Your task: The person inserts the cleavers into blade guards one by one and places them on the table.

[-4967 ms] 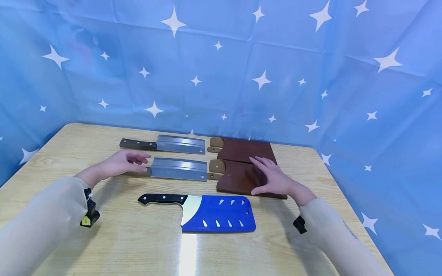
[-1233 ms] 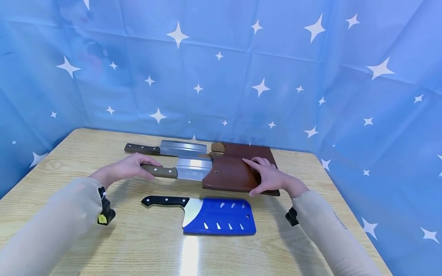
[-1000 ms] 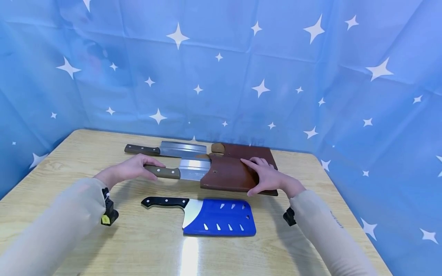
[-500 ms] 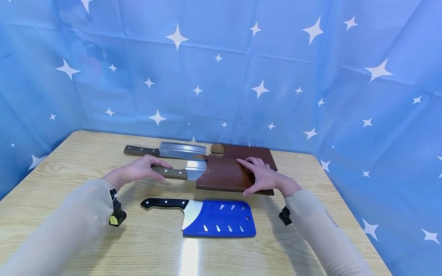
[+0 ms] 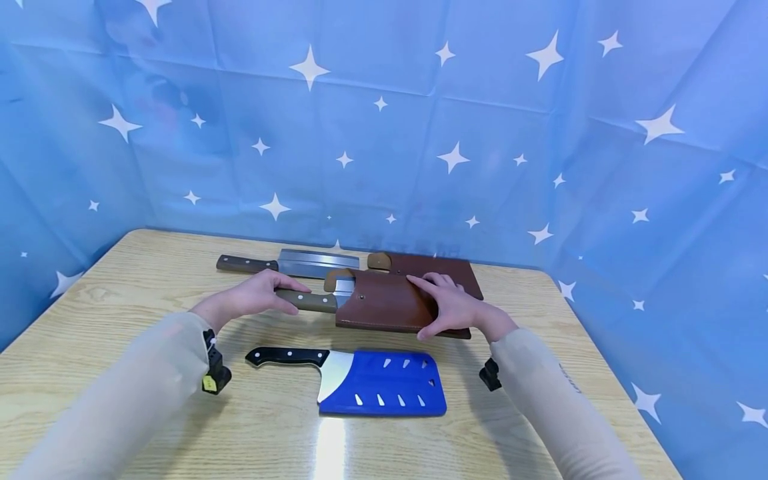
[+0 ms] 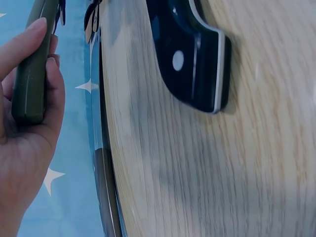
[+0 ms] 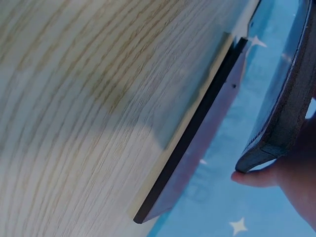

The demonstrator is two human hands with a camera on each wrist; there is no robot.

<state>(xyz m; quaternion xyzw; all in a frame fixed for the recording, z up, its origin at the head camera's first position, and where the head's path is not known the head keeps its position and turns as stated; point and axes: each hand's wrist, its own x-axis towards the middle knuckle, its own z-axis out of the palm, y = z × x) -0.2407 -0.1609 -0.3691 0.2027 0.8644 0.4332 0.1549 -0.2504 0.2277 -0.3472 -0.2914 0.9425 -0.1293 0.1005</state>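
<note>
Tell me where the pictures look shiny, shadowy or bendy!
Head view: white glare on the wooden table below the blue blade guard, soft shadows beside the left sleeve and right sleeve; left wrist view: the table's edge looks bowed, probably from the lens, and the black cleaver handle has pale glints; right wrist view: a grey shadow on the table, and the held leather sheath's edge looks dark.

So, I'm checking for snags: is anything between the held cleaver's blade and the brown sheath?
Nothing visible blocks it: the blade runs into the sheath, only a short strip showing outside. The tan flap lies beyond the blade, not across the sheath's mouth.
</note>
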